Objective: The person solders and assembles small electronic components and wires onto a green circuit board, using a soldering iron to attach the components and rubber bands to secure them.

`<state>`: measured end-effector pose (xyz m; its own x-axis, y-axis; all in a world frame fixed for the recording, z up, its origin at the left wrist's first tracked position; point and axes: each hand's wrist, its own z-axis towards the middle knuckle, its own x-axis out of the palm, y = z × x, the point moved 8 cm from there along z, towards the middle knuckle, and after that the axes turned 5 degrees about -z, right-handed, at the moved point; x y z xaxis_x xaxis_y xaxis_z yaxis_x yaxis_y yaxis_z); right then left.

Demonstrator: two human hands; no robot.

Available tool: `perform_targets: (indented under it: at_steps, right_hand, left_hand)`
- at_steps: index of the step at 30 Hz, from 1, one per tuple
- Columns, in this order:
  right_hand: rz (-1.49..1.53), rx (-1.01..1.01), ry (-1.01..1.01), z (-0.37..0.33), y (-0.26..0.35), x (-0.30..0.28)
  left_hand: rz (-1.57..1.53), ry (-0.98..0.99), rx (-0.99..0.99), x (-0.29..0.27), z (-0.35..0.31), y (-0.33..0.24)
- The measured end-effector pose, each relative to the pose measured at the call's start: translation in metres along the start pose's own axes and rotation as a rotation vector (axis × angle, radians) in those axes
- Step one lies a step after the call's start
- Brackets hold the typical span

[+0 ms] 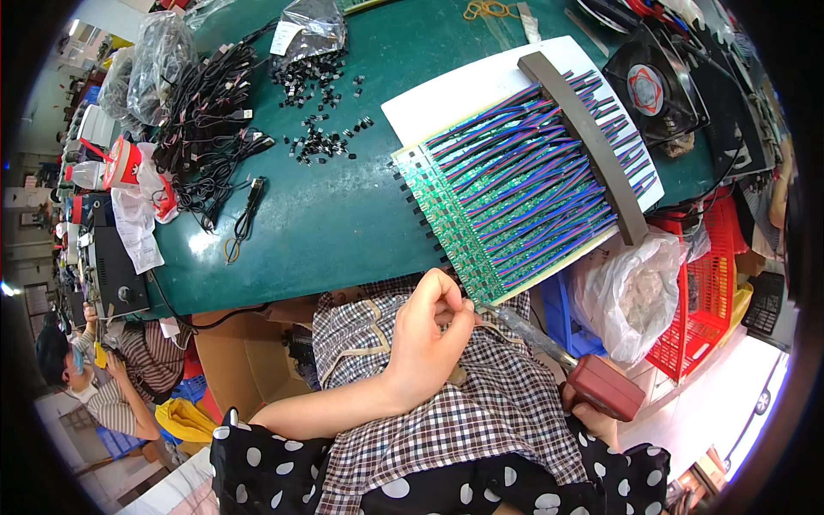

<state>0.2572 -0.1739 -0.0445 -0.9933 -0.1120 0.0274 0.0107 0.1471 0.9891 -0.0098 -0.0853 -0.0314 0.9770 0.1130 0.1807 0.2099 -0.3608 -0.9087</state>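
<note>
My left hand [429, 339] is closed in a pinch at the near corner of a green circuit board panel [446, 219]; what its fingertips hold is too small to make out. Partly hidden behind a dark red handle, my right hand [592, 419] grips a soldering iron [605, 386]. Its metal barrel points left and its tip is close to my left fingertips and the panel's corner. Rows of blue, red and black wires [532, 172] run from the panel across a white board [429, 107]. A dark bar [584, 137] lies over the wires.
Black USB cables [206, 112] and small black connectors [322, 142] lie on the green table [343, 232]. A fan [648, 90] stands at the far right. Below it are a plastic-lined bin [631, 292] and a red crate [695, 318]. A co-worker [120, 378] sits at left.
</note>
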Motion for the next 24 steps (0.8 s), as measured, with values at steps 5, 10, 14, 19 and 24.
perform_targets:
  at_steps: [5,10,14,19,24]
  right_hand:
    - [0.255,0.211,-0.013,-0.008,-0.014,-0.003]
    - [0.193,0.175,0.119,0.006,0.02,0.02]
    - [0.127,0.153,0.068,0.016,0.025,0.021]
    - [0.027,0.127,-0.036,0.02,0.03,0.017]
    - [-0.036,0.128,-0.1,0.015,0.021,0.008]
  left_hand:
    - [0.113,0.046,0.068,-0.001,-0.001,-0.008]
    - [0.204,0.134,0.049,-0.002,-0.002,-0.023]
    - [0.771,-0.262,0.407,-0.081,0.005,-0.074]
    - [1.516,-0.856,0.566,-0.191,-0.007,-0.113]
    - [1.148,-0.541,0.289,-0.201,0.015,-0.095]
